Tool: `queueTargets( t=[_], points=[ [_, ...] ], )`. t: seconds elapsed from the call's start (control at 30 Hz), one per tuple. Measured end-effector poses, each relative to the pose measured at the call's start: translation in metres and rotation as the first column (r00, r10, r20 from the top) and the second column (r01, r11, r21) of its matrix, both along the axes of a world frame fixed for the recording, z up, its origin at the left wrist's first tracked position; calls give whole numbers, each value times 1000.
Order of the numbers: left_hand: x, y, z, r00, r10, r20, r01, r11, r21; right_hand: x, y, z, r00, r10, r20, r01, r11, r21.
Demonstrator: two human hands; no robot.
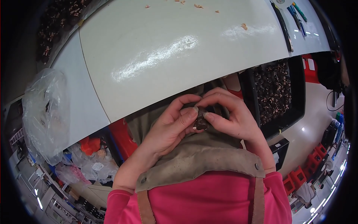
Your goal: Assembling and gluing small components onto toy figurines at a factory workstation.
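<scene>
A small dark brown lump (pixel 201 123) with a pale fleck at its lower edge is pinched between my two hands, over my lap and just below the table edge. My left hand (pixel 174 123) grips it from the left with thumb and curled fingers. On the other side, my right hand (pixel 232 116) presses its thumb against the lump while its index finger arches over the top. What the lump is exactly, I cannot tell. My fingers partly cover it.
The white table (pixel 156 74) bears a few peach-coloured scraps (pixel 244 27) and hand tools (pixel 295 16). A black tray (pixel 298 100) of dark lumps with pale bits stands at my right. Clear plastic bags (pixel 48 115) hang at the left. Red stools (pixel 296 177) stand farther off.
</scene>
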State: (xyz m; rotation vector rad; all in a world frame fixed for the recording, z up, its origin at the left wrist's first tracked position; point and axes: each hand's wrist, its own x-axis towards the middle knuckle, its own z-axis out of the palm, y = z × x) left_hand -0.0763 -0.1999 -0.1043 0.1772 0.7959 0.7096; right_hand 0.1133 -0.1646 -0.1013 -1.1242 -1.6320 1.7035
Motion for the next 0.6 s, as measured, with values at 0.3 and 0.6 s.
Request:
queueTargets(
  t=[0.3,0.6],
  points=[
    [-2,1,0,1000,-12,28,12,1000,7,3,-1,-3,1000,-7,-24,6,998,-61],
    [1,3,1,998,58,10,-58,997,-58,4,-7,-7,999,-8,-35,8,1000,-14]
  ],
)
